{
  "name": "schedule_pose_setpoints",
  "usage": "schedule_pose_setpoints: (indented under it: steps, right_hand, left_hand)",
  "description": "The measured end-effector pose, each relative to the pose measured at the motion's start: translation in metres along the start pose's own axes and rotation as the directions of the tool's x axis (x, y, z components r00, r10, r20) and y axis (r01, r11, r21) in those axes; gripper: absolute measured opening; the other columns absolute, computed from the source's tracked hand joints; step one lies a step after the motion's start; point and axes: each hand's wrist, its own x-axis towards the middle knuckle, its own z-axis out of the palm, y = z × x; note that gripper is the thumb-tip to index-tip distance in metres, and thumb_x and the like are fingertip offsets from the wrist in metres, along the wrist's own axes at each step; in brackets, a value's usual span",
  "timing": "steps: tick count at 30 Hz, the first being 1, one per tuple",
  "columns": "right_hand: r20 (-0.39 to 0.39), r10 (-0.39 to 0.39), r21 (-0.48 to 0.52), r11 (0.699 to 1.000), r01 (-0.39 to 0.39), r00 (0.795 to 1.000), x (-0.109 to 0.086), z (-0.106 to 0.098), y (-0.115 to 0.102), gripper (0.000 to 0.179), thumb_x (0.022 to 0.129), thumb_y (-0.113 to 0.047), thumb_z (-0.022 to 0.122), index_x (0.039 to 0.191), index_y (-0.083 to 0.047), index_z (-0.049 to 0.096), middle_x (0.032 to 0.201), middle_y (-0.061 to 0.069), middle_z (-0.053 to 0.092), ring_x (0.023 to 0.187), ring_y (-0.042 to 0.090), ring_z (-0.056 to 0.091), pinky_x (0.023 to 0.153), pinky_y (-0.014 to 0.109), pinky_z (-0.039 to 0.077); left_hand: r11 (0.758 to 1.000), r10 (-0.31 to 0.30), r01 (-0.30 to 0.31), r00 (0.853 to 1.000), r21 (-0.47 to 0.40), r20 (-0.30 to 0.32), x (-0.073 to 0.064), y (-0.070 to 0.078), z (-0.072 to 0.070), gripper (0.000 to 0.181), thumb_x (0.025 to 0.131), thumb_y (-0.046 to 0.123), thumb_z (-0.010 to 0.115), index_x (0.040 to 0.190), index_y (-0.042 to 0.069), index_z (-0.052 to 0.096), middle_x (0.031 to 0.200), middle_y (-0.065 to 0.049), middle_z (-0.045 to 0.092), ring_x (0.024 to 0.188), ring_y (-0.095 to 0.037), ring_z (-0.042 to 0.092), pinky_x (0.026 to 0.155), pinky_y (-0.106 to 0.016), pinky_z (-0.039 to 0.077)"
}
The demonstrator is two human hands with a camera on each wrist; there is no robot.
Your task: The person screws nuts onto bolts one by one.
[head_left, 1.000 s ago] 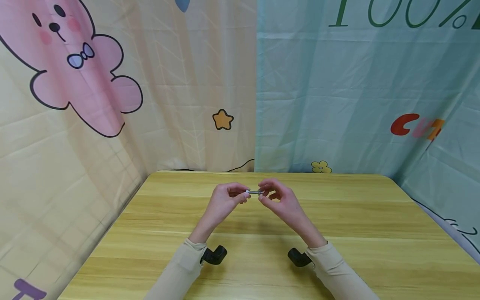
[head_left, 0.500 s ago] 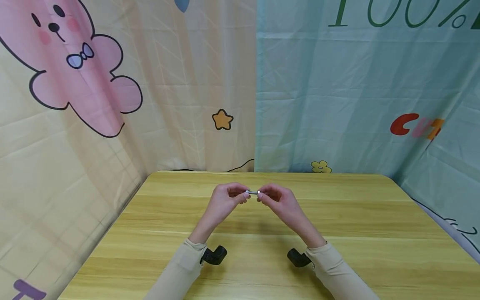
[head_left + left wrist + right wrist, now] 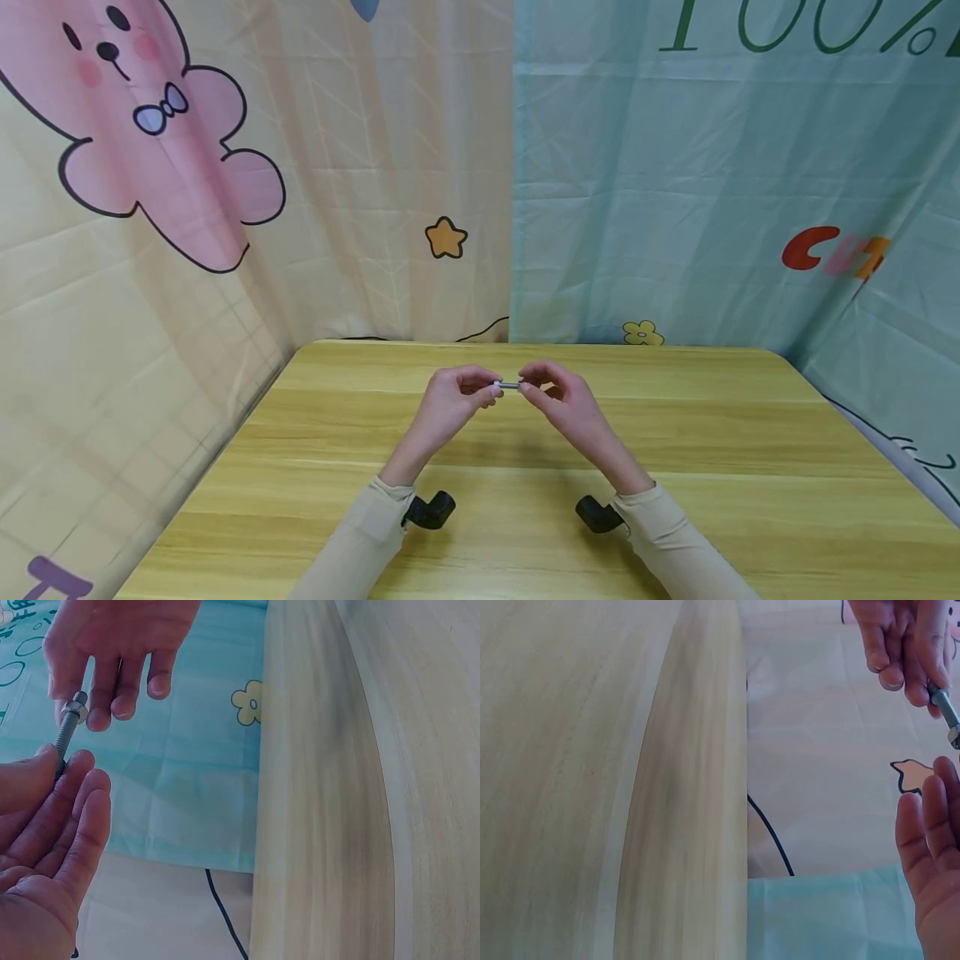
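Note:
My left hand (image 3: 453,398) pinches a steel bolt (image 3: 66,739) by its head end between thumb and fingertips, held up over the table. In the head view the bolt's shank points right, toward my right hand (image 3: 557,395). A hex nut (image 3: 75,711) sits on the threads close to the bolt's free end, with a little thread showing past it. My right thumb is right at this end, while the index finger stands apart above it. In the right wrist view the nut shows at the right edge, just above the right fingertips (image 3: 909,801); the right thumb is out of view there.
A wood-grain table (image 3: 315,500) lies under both forearms. Patterned curtains (image 3: 390,167) hang behind it and along both sides. A black wrist-worn device (image 3: 431,510) juts from the left sleeve, with a similar device (image 3: 597,515) at the right.
My right thumb and index finger were apart, closed together at the bolt's free end half a second ago, and are now apart again. The left hand has kept its pinch.

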Motion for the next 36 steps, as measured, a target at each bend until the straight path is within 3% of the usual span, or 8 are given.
schedule_pose_setpoints:
  steps: [7, 10, 15, 21, 25, 28, 32, 36]
  right_hand:
    - [0.023, -0.136, -0.036, 0.99, 0.137, 0.99, 0.001, -0.001, 0.003, 0.022, 0.089, -0.011, 0.073, 0.108, -0.017, 0.064, 0.104, -0.002, 0.062, 0.095, 0.02, 0.056, 0.077, 0.034, 0.052]
    - [0.03, -0.156, -0.043, 0.987, 0.157, 0.987, 0.001, -0.001, 0.004, 0.02, 0.09, -0.009, 0.073, 0.106, -0.016, 0.065, 0.101, -0.002, 0.063, 0.093, 0.02, 0.057, 0.077, 0.034, 0.053]
    - [0.019, -0.09, -0.035, 0.995, 0.091, 0.996, 0.0, 0.0, 0.003, 0.011, 0.092, -0.017, 0.071, 0.103, -0.015, 0.069, 0.098, -0.001, 0.066, 0.091, 0.019, 0.06, 0.081, 0.038, 0.053]
    - [0.014, 0.025, -0.034, 0.999, -0.024, 1.0, -0.001, 0.001, 0.0, 0.022, 0.096, -0.033, 0.066, 0.099, -0.012, 0.072, 0.091, 0.003, 0.069, 0.085, 0.027, 0.061, 0.071, 0.035, 0.052]
    - [0.004, 0.064, -0.033, 0.997, -0.064, 0.998, 0.0, 0.001, 0.0, 0.027, 0.098, -0.034, 0.063, 0.094, -0.01, 0.073, 0.083, 0.005, 0.068, 0.079, 0.028, 0.059, 0.063, 0.032, 0.049]
    - [-0.006, 0.082, -0.024, 0.996, -0.082, 0.997, 0.0, 0.002, 0.0, 0.027, 0.099, -0.034, 0.06, 0.095, -0.01, 0.073, 0.084, 0.006, 0.067, 0.078, 0.025, 0.059, 0.065, 0.033, 0.05]
    - [-0.007, 0.04, -0.012, 0.999, -0.04, 0.999, 0.0, 0.001, 0.001, 0.025, 0.1, -0.033, 0.06, 0.11, -0.012, 0.069, 0.1, 0.006, 0.066, 0.089, 0.021, 0.06, 0.076, 0.036, 0.052]
    - [0.015, -0.053, -0.009, 0.999, 0.053, 0.998, -0.004, 0.0, -0.02, 0.021, 0.096, -0.013, 0.065, 0.116, -0.007, 0.064, 0.109, 0.011, 0.065, 0.1, 0.024, 0.058, 0.084, 0.041, 0.051]
  left_hand:
    - [1.0, 0.0, 0.0, 1.0, 0.026, 0.023, -0.008, 0.025, -0.003, 0.012, 0.091, -0.002, 0.067, 0.102, -0.007, 0.07, 0.094, -0.022, 0.07, 0.084, -0.04, 0.067, 0.071, -0.032, 0.055]
    - [1.0, -0.004, 0.003, 1.0, 0.024, 0.019, -0.005, 0.016, -0.003, 0.013, 0.091, 0.0, 0.068, 0.103, -0.005, 0.071, 0.093, -0.02, 0.071, 0.084, -0.038, 0.067, 0.071, -0.033, 0.056]
    - [1.0, 0.003, -0.003, 1.0, 0.018, 0.003, 0.001, -0.005, -0.001, 0.013, 0.091, 0.006, 0.071, 0.103, 0.0, 0.073, 0.092, -0.012, 0.072, 0.08, -0.028, 0.068, 0.071, -0.034, 0.056]
    - [1.0, 0.022, -0.022, 1.0, 0.007, 0.013, 0.002, -0.009, -0.001, 0.01, 0.09, 0.008, 0.072, 0.1, 0.005, 0.074, 0.089, -0.006, 0.072, 0.078, -0.024, 0.068, 0.071, -0.033, 0.056]
    - [0.999, 0.028, -0.028, 0.999, 0.018, 0.024, 0.003, -0.009, 0.0, 0.009, 0.09, 0.008, 0.072, 0.099, 0.006, 0.074, 0.088, -0.002, 0.072, 0.079, -0.026, 0.068, 0.07, -0.032, 0.056]
    - [0.999, 0.029, -0.03, 0.999, 0.029, 0.026, 0.002, -0.01, 0.0, 0.008, 0.091, 0.009, 0.072, 0.098, 0.007, 0.074, 0.087, -0.001, 0.072, 0.077, -0.02, 0.068, 0.069, -0.032, 0.056]
    - [1.0, 0.028, -0.028, 0.999, 0.014, 0.018, 0.002, -0.01, 0.001, 0.009, 0.09, 0.009, 0.072, 0.099, 0.006, 0.074, 0.087, -0.003, 0.072, 0.075, -0.017, 0.068, 0.07, -0.034, 0.057]
    - [1.0, 0.007, -0.007, 1.0, 0.009, 0.005, 0.003, -0.011, 0.0, 0.01, 0.091, 0.009, 0.072, 0.1, 0.007, 0.074, 0.088, -0.003, 0.072, 0.078, -0.02, 0.068, 0.071, -0.035, 0.056]
